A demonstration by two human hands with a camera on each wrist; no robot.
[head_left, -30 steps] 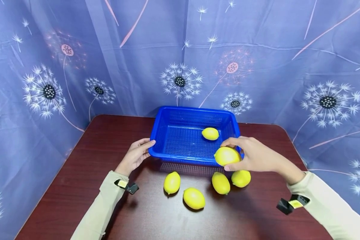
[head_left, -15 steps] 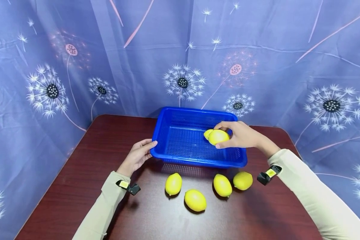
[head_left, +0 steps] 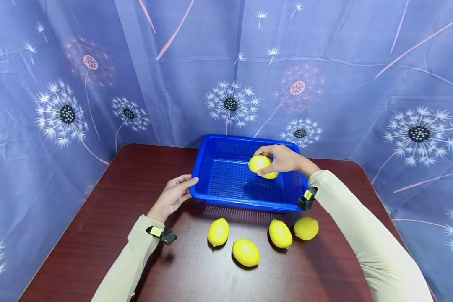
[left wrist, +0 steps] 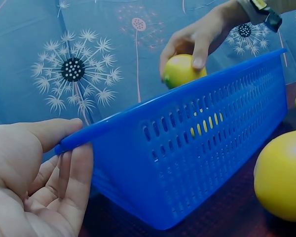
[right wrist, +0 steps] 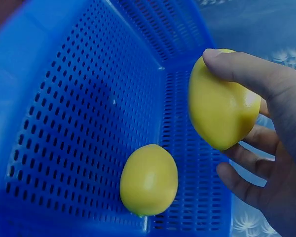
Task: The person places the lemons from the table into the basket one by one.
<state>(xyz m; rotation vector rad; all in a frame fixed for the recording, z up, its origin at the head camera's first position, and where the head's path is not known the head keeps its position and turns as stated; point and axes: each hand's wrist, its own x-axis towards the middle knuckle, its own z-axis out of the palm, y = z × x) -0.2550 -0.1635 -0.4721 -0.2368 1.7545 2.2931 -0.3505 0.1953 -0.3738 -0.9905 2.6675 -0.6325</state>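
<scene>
Since a second ago the right hand [head_left: 283, 159] has carried its lemon [head_left: 259, 163] from the near right corner of the basket [head_left: 226, 184], just above the loose fruit, to a spot over the far right part of the basket floor, and the sleeve now crosses the near right rim. Thumb and curled fingers [right wrist: 251, 74] pinch the lemon, which hangs clear of the floor, tilted, just above a second lemon [right wrist: 149, 179] that lies in the far right corner against the perforated wall. The left hand [head_left: 172, 195] rests at the basket's near left corner, fingers straight and relaxed, thumb [left wrist: 49, 132] along the rim and fingertips against the outer wall; it has not shifted. Four more lemons lie on the dark red table [head_left: 98, 218] near the basket's front: one at the left [head_left: 218, 231], one nearest the person [head_left: 246, 252], and two just beside each other at the right [head_left: 280, 233] [head_left: 306, 227]. A blue dandelion-print curtain [head_left: 226, 63] hangs behind the table
</scene>
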